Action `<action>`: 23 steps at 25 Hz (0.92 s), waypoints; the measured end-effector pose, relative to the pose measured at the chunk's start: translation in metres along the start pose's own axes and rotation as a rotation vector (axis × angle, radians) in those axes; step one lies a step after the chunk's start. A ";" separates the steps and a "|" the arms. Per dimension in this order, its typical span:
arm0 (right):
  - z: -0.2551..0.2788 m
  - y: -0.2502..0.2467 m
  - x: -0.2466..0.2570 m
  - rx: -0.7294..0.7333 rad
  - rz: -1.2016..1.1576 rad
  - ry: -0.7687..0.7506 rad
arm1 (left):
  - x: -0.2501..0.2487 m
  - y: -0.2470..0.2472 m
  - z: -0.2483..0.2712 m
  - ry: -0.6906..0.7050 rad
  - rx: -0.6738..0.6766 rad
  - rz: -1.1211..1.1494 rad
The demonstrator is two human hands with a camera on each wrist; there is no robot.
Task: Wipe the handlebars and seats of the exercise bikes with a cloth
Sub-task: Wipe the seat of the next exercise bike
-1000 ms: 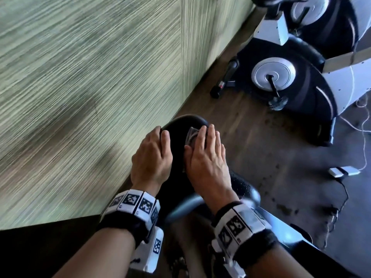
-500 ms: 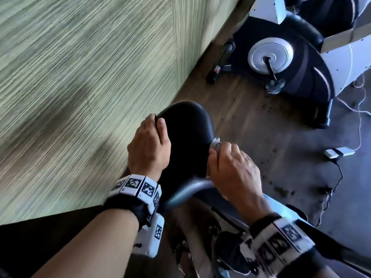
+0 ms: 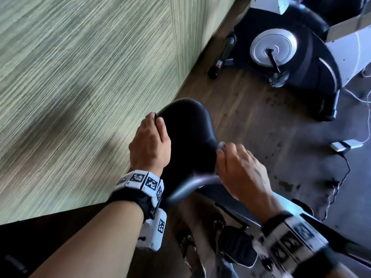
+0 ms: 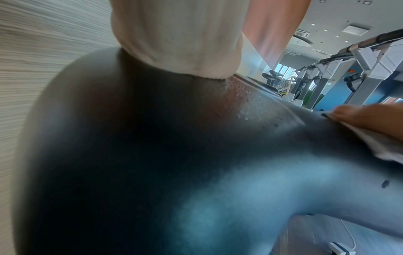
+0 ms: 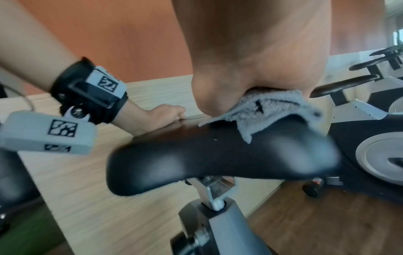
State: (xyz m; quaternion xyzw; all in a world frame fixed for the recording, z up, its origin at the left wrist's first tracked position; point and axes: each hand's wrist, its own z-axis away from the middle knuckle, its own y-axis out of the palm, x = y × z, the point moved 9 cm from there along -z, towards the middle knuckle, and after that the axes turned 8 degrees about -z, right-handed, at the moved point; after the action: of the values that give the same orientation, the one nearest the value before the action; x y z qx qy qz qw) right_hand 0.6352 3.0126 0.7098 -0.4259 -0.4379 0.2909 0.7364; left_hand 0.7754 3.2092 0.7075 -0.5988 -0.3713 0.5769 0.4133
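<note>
The black bike seat (image 3: 186,133) is below me, close to the wall. My left hand (image 3: 150,141) holds its left edge, thumb on top and fingers curled over the side. My right hand (image 3: 239,167) is at the seat's right side with fingers curled, gripping a grey cloth (image 3: 221,145) against the edge. In the right wrist view the fluffy cloth (image 5: 272,113) is bunched under my palm on the seat (image 5: 218,155), with the left hand (image 5: 161,113) on the far edge. In the left wrist view, the seat (image 4: 152,155) fills the frame with the cloth (image 4: 381,148) at the right.
A striped wall (image 3: 80,77) runs along the left. A second exercise bike (image 3: 313,63) stands ahead at the right on the wooden floor. A white adapter (image 3: 347,146) and cables lie on the floor at the right. This bike's pedal (image 3: 236,247) is below the seat.
My right hand has slid the cloth from the top of the seat to its right side and drawn back toward me. The left hand has stayed on the left edge.
</note>
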 end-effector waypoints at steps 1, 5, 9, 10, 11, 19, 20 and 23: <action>0.012 -0.006 -0.012 -0.006 -0.005 0.043 | 0.000 0.000 -0.001 -0.009 0.002 0.001; -0.040 0.019 0.006 0.100 -0.073 0.109 | -0.005 -0.002 0.000 0.023 -0.031 -0.013; -0.056 0.027 0.033 0.067 -0.146 -0.064 | -0.002 -0.003 0.001 0.011 -0.038 -0.022; -0.038 0.018 0.025 0.026 -0.112 -0.117 | -0.003 -0.004 0.002 0.010 -0.041 -0.014; -0.017 0.009 0.013 -0.013 -0.075 -0.160 | -0.004 -0.005 0.002 -0.003 -0.035 -0.015; -0.043 0.017 0.025 -0.012 -0.063 0.012 | -0.002 -0.002 0.000 -0.027 -0.029 -0.078; -0.045 0.019 0.029 -0.021 -0.074 -0.013 | -0.002 -0.002 0.000 -0.026 -0.032 -0.080; -0.008 0.007 0.008 -0.131 -0.042 -0.162 | 0.000 -0.003 0.002 -0.052 -0.029 -0.086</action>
State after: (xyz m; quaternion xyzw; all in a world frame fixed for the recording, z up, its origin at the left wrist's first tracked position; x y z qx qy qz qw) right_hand 0.6455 3.0198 0.7047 -0.4390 -0.5230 0.2795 0.6750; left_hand 0.7737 3.2101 0.7106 -0.5730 -0.4157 0.5684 0.4193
